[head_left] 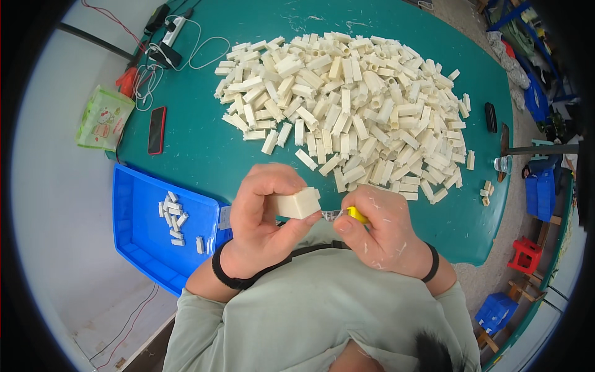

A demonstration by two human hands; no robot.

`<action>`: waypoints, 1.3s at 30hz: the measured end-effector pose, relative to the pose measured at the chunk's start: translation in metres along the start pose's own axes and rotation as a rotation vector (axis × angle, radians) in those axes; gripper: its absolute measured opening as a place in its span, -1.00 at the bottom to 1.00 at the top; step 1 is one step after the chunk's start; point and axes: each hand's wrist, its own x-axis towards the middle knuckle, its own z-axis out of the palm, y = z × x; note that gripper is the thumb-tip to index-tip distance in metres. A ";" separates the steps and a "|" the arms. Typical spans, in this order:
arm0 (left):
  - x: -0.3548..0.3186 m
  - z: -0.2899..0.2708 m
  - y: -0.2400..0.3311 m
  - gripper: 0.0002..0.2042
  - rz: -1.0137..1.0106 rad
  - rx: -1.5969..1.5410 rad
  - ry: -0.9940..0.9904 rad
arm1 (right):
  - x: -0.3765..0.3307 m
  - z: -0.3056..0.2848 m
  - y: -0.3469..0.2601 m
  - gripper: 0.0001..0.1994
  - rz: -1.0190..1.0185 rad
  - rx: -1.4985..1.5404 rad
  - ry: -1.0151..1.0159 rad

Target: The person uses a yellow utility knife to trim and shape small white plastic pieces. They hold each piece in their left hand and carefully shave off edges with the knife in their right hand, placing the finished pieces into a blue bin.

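- Cream hollow-looking block (299, 203), head view: held above the near edge of the table (192, 146), in front of the person's chest, lying roughly sideways, one end toward the right hand.
- Left grip (260, 217): clenched around that block, fingers over the top, thumb along the lower side.
- Right grip (381, 226): wrapped around a yellow-handled tool (356, 214); its metal end (331, 215) points left, right by the block's end. Contact with the block: can't tell.
- White shavings (385, 218) stuck on the back of the right hand. Dark bands on both wrists.
- Big heap of similar blocks (365, 105) on the green table beyond the hands, lying every which way; a few loose at its fringe.
- Blue tray (142, 248) left of the left hand: small cluster of blocks (175, 214) inside, one more (199, 245) set apart, nearer the tray's right side.
- Table left: red-edged phone (157, 131), green-and-white bag (104, 118) at the edge, white power strip (175, 30), tangled white cable (146, 87).
- Table right: black oblong item (491, 117), clear cup (503, 164) at the edge, few small pieces (486, 195).
- Off-table right: red stool (525, 255), blue crate (496, 312).
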 end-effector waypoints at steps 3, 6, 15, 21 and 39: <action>0.000 0.000 0.000 -0.62 0.019 0.011 -0.007 | 0.000 0.002 0.001 -0.74 -0.013 0.003 0.007; 0.000 0.000 0.001 -0.62 0.015 0.001 -0.013 | -0.001 0.003 0.002 -0.74 -0.002 0.004 0.000; -0.003 0.001 0.001 -0.61 -0.004 -0.047 -0.024 | -0.003 0.003 0.000 -0.72 -0.013 0.004 0.007; -0.004 0.000 0.003 -0.63 -0.016 -0.057 -0.048 | -0.004 0.003 -0.001 -0.71 -0.025 0.003 -0.001; -0.008 0.003 0.011 -0.64 -0.024 -0.117 -0.049 | -0.010 0.001 -0.006 -0.70 -0.094 0.015 0.004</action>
